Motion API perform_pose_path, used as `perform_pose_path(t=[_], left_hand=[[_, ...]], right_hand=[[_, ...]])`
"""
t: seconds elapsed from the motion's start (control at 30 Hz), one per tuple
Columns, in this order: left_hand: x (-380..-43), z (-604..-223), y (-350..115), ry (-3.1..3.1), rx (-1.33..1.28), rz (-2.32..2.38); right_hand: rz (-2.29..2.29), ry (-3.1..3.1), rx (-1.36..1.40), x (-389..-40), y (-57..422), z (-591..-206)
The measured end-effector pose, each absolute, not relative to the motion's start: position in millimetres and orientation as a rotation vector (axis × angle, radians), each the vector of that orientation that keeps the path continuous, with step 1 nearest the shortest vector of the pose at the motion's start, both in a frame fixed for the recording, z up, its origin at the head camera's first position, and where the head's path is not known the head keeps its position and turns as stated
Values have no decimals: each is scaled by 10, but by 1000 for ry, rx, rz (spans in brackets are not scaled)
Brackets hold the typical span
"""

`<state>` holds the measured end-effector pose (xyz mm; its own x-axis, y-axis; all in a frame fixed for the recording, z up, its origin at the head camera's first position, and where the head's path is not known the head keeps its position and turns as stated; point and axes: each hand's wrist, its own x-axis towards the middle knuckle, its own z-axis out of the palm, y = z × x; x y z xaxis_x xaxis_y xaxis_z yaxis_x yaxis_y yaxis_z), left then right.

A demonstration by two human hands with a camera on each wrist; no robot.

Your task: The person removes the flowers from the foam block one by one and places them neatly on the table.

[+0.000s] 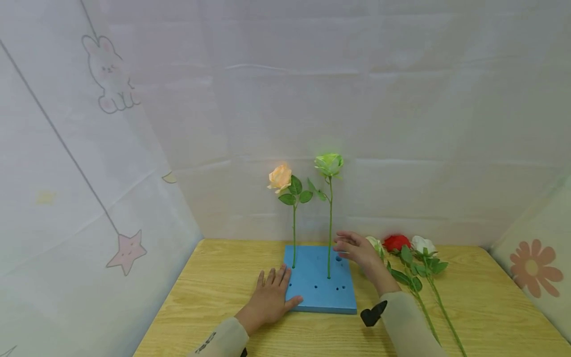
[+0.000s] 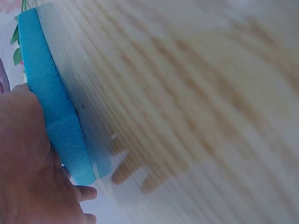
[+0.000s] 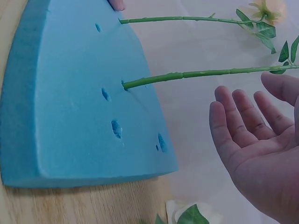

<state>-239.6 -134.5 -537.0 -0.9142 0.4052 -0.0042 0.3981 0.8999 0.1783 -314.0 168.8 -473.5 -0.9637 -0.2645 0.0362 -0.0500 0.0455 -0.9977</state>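
A blue foam block (image 1: pixel 318 297) with several holes lies flat on the table. Two artificial roses stand upright in it: a peach rose (image 1: pixel 280 178) at the back left and a taller green rose (image 1: pixel 329 164) to its right. My left hand (image 1: pixel 269 297) rests on the block's left edge, fingers spread and thumb over the front left corner. Beside the green rose's stem (image 3: pixel 187 74), my right hand (image 1: pixel 357 250) hovers over the block's back right corner. In the right wrist view its fingers are relaxed and apart from the stem, with nothing in them.
To the right of the block, a red rose (image 1: pixel 397 242), a white rose (image 1: pixel 423 244) and a cream rose (image 1: pixel 375 245) lie on the wooden table (image 1: pixel 214 292). Their stems run toward the front edge. A pale cloth wall (image 1: pixel 285 99) stands behind the table.
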Motion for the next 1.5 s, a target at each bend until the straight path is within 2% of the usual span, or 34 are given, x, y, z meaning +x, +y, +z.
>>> perform_pose_path(t=[1.5], left_hand=[[-2387,-5338,-1320,3029,614,255]], right_hand=[[-2085,2018,-405,-3248,1428,-4803]])
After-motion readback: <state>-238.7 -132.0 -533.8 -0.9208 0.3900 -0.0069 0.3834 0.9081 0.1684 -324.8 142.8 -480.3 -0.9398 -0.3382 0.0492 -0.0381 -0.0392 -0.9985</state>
